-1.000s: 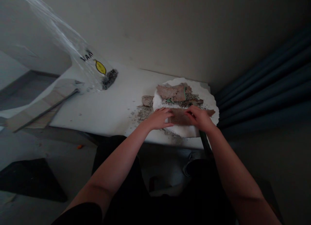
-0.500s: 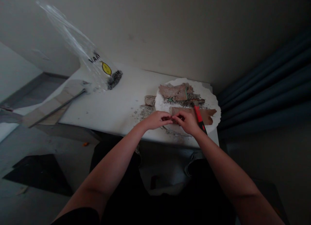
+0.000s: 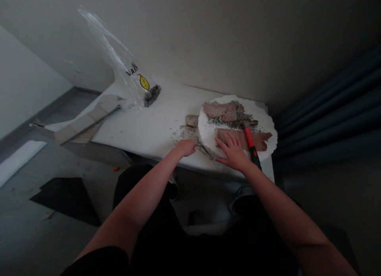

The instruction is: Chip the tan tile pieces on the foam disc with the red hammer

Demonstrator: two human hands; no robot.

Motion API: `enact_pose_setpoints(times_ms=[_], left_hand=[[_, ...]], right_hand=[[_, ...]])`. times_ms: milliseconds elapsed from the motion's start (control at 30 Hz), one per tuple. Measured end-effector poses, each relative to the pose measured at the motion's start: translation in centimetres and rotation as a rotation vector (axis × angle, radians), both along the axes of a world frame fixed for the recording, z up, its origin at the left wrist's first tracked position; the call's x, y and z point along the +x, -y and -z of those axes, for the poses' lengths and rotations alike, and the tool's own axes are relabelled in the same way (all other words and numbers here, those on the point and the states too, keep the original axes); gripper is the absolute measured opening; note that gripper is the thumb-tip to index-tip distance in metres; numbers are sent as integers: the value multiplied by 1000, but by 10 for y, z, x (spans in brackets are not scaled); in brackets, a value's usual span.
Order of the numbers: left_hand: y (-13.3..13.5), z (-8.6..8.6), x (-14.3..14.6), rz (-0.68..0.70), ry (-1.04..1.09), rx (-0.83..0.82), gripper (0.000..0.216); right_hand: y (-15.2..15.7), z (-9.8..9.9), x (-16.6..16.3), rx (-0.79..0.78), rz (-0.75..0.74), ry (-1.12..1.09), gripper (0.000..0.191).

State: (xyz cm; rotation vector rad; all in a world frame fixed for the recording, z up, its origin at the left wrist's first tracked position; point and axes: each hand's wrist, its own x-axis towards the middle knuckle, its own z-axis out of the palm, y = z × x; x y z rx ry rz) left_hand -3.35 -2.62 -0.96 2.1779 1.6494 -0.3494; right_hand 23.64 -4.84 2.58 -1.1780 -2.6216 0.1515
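Observation:
My right hand (image 3: 235, 152) lies open, fingers spread, on a flat brown piece (image 3: 259, 141) with a broken right end. That piece rests on a round white slab (image 3: 269, 123) with a ragged rim. Just right of the hand, a hammer (image 3: 250, 140) with a red and black handle lies across the slab. My left hand (image 3: 187, 147) is closed at the table's front edge, left of the slab; whatever its fingers hold is hidden. Cracked brown fragments (image 3: 222, 110) and grey crumbs sit toward the slab's back, and a smaller fragment (image 3: 191, 120) touches its left side.
A clear plastic bag (image 3: 131, 67) with a lemon print and dark grey bits in its bottom stands on the white table (image 3: 166, 121). Boards (image 3: 85, 117) and a thin bar lie at the left end. A dark sheet (image 3: 67, 198) is on the floor; a curtain (image 3: 327, 109) hangs right.
My hands, together over the brown piece before, have parted. The left moved to the slab's left and closed; the right opened flat on the brown piece. The whole view shifted slightly.

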Motion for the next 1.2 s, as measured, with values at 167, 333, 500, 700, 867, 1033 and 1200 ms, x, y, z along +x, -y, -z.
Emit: enact_pose_setpoints(times_ms=[167,333,500,700,867,1033,1200], left_hand=[[2,-4,16,64,44,72,45],[14,-8,34,176,-12,-25,53],[19,-3,50,203,-75,-81,57],[18,-8,47,306,-47,-69,60],[21,-8,46,358,-34,-91,62],[23,-4,45,359,-45,-97,68],[25,-2,40,319,-42,-105,66]], right_hand=[[-10,0,13,-9,53,-118,50],[-28,-6,32,-102,154,-201,22],[-33,-3,30,-159,162,-144,17],[-35,-3,30,-150,143,-123,16],[-37,-4,30,-165,88,-81,18],[-38,-6,27,-164,46,-30,18],[-39,-5,26,-120,12,45,18]])
